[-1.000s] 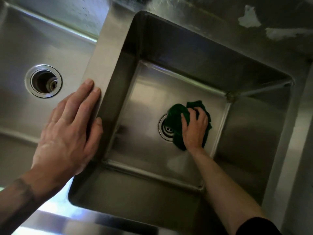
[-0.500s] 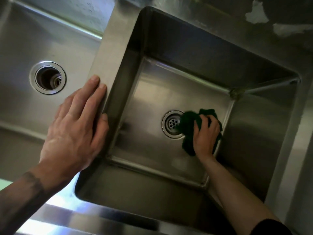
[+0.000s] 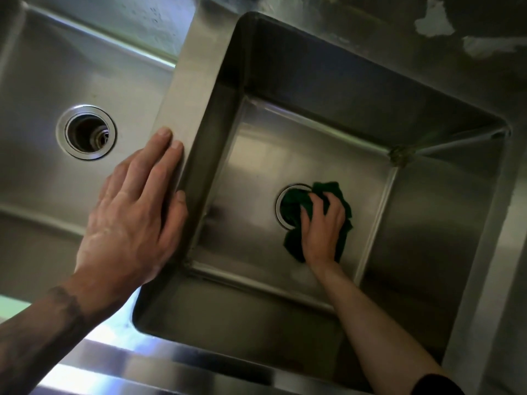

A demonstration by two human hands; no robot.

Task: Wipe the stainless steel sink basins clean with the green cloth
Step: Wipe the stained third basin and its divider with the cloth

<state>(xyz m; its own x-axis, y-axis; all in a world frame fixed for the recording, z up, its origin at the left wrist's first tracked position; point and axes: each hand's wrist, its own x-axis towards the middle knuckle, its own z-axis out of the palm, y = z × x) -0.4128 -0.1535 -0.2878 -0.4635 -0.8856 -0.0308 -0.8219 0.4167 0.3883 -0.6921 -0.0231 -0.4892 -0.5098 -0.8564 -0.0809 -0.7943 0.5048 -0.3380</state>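
Two basins: we look down on a left basin (image 3: pixel 42 89) and a deeper right basin (image 3: pixel 313 155) of one steel sink, split by a flat divider (image 3: pixel 194 89).
Left hand: our left hand (image 3: pixel 131 218) lies flat on the divider, fingers straight and close together, thumb over the edge against the right basin's wall; it holds nothing.
Right hand: our right hand (image 3: pixel 322 232) is down on the right basin's floor, fingers curled over the green cloth (image 3: pixel 292 205), gripping it and pressing it onto the steel.
Green cloth: bunched under the right hand, covering most of the right drain (image 3: pixel 279 196), whose rim shows only on its left side.
Left drain: the left drain (image 3: pixel 86 132) sits in the left basin's floor, near our left fingertips but untouched.
Sleeve: a dark sleeve (image 3: pixel 433 384) ends on the right forearm at the bottom edge.
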